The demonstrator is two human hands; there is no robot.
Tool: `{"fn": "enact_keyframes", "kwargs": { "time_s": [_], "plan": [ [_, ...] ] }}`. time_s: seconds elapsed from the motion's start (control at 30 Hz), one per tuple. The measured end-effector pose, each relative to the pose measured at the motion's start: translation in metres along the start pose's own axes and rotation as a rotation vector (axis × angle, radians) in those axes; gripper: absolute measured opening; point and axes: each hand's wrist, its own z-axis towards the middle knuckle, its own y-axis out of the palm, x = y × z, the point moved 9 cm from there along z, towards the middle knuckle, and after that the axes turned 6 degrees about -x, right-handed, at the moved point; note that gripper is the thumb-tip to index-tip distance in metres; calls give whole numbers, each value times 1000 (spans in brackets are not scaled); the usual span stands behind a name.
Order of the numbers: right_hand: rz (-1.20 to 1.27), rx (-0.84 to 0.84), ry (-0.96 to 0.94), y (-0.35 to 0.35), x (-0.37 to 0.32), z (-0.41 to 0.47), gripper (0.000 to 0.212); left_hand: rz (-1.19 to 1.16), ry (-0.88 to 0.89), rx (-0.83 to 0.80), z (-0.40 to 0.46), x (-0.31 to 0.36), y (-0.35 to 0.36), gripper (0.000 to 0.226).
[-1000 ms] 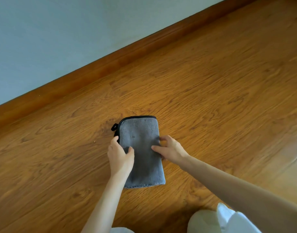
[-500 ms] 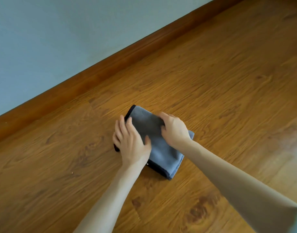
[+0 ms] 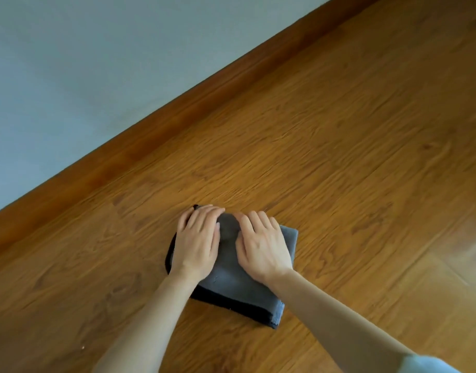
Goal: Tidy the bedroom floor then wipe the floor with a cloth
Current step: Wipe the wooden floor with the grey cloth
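A folded grey cloth [image 3: 233, 288] with a black edge lies flat on the wooden floor [image 3: 352, 162]. Both of my hands rest palm down on its far half, side by side. My left hand [image 3: 196, 243] covers the cloth's left part, its fingertips reaching the far left corner. My right hand [image 3: 261, 246] presses on the right part, fingers pointing towards the wall. The cloth's near end sticks out below my wrists, and the part under my palms is hidden.
A brown skirting board [image 3: 156, 127] runs diagonally from lower left to upper right, below a pale blue-grey wall [image 3: 96, 63]. A tiny pale speck [image 3: 82, 347] lies on the floor at the lower left. Bare boards stretch to the right.
My hands went from holding the cloth's sides to lying flat on top of it. The cloth has turned and slid forward towards the wall with both hands on it.
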Motion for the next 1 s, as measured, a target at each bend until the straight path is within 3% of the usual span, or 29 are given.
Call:
{"fn": "enact_keyframes", "kwargs": {
  "time_s": [0.37, 1.0],
  "plan": [
    [7, 0, -29, 10, 6, 1, 37, 4, -2, -130, 7, -1, 11, 43],
    [-84, 4, -4, 10, 3, 5, 32, -52, 38, -109, 6, -2, 14, 45]
  ]
}}
